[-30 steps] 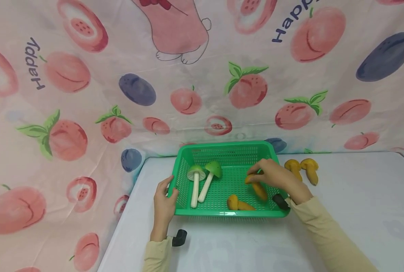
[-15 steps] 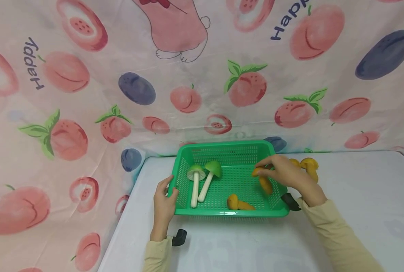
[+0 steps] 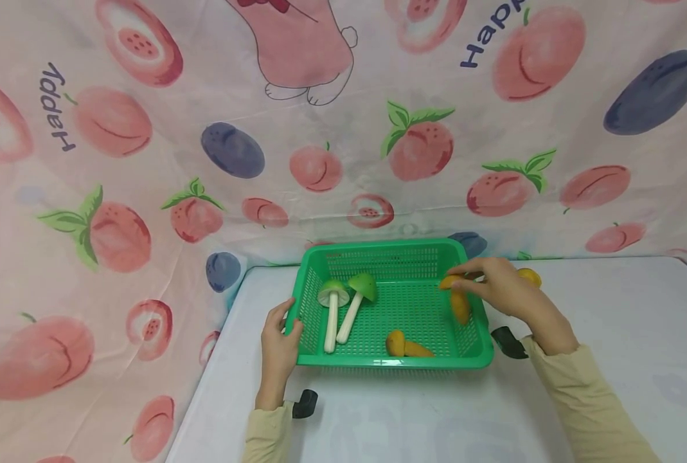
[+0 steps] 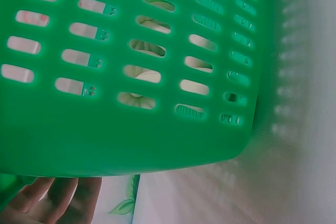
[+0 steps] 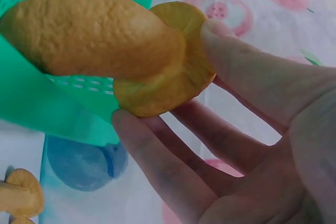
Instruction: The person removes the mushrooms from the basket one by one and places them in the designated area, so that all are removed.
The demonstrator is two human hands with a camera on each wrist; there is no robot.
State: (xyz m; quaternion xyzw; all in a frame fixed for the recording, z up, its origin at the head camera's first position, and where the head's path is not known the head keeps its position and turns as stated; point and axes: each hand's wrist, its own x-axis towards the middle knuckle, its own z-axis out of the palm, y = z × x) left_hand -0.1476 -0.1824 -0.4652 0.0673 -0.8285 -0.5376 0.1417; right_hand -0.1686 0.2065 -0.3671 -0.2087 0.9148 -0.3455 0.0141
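Note:
My left hand (image 3: 281,341) grips the left rim of a green plastic basket (image 3: 389,363). In the left wrist view the basket's slotted wall fills most of the frame, with curled fingers (image 4: 79,203) at the lower left. Over the basket's right end, my right hand (image 3: 502,292) pinches a yellow-brown toy mushroom (image 3: 460,305) by its cap, stem hanging down. The right wrist view shows the cap of this mushroom (image 5: 100,35) between thumb and fingertips. Inside the basket lie two green-capped, white-stemmed mushrooms (image 3: 333,315) on the left and another yellow-brown mushroom (image 3: 415,349) near the front.
Right of the basket, a yellow mushroom (image 3: 529,277) on the white table (image 3: 621,334) is partly hidden behind my right hand. Part of a second one shows at the lower left of the right wrist view. A fruit-printed cloth (image 3: 320,225) hangs behind the table.
My right hand has moved right and slightly back with the mushroom, from well inside the basket to its right wall. My left hand has stayed at the rim.

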